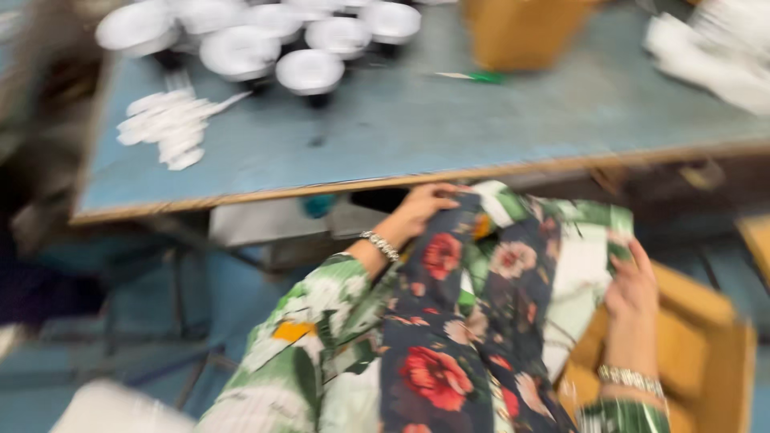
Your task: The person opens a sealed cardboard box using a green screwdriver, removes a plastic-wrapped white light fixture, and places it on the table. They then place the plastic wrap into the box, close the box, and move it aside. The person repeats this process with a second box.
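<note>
Workshop, worn blue worktable (449, 128), batch of identical white round fittings (309, 70), cardboard boxes (521, 32)

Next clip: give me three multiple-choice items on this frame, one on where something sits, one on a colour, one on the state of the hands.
1. Where do the round white fixtures stand?
A. far left part of the table top
B. on the floor
C. inside the cardboard box

2. What colour is the table top?
A. red
B. grey-blue
C. black

3. What are the hands doing?
A. both lie flat on the table
B. both grip the floral cloth
C. one holds a fixture

Answers:
1 A: the fixtures cluster at the table's far left, beside a heap of small white pieces.
2 B: the bare surface reads grey-blue, with a wooden edge.
3 B: the left hand and right hand each clasp an edge of the dark floral cloth below the table, next to a cardboard box.
</note>
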